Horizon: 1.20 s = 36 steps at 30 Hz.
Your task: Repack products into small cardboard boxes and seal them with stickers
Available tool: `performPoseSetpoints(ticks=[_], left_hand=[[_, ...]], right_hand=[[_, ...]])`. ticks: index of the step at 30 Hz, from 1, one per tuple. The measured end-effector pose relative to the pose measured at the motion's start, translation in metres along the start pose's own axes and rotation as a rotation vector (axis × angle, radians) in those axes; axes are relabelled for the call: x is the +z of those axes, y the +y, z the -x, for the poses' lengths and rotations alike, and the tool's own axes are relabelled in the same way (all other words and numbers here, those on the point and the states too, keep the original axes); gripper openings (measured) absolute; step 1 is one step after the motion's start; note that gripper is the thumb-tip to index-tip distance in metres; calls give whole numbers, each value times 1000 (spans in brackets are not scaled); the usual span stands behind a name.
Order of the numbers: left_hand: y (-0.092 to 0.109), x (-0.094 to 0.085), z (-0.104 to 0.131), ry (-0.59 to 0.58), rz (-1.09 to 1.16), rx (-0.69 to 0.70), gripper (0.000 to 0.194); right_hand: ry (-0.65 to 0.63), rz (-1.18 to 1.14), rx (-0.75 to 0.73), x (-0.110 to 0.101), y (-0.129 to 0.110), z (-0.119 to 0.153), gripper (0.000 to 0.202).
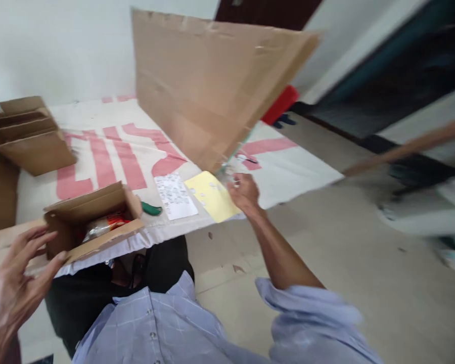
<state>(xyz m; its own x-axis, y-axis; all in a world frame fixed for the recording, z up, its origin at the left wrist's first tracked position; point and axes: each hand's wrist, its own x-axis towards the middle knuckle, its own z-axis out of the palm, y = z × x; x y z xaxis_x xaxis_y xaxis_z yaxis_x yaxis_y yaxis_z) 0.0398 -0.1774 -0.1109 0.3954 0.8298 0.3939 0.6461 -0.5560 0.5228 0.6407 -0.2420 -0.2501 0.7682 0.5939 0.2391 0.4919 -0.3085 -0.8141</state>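
Note:
A small open cardboard box [98, 247] sits at the table's near edge with a clear plastic packet with red and orange print [108, 225] inside. My left hand [26, 273] is at the box's left end, thumb on the front corner and fingers against the side wall. Over the right edge of a yellow sheet [214, 197], my right hand [246, 192] has its fingers curled together. Something clear and shiny is at its fingertips, too blurred to name. To the left of the yellow sheet lies a white sheet with small stickers [176, 197].
A large cardboard box [197, 86] stands tilted behind the papers, a red object [280, 103] behind it. A green-handled tool [151, 209] lies beside the small box. More folded cardboard boxes [38, 146] stand at left. The table's cloth [299, 177] ends at the right.

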Motion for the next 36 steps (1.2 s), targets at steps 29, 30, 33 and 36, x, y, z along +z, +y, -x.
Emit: performPoseSetpoints(ticks=[29,30,33,36], left_hand=[[-7,24,-4,-215,-28,-148,86],[-6,24,-3,-219,-26,-150,86],[-3,26,2,-231,-14,-143,85],[-6,28,6,-231,-2,-125,85]], right_hand=[[-1077,702,-1202,132,-296,182,19],[-1136,751,-1191,138,-298,179,18],[-1242,836,-1182,150,-300,173,18],[-1214,822,-1238,154,-296,176,23]])
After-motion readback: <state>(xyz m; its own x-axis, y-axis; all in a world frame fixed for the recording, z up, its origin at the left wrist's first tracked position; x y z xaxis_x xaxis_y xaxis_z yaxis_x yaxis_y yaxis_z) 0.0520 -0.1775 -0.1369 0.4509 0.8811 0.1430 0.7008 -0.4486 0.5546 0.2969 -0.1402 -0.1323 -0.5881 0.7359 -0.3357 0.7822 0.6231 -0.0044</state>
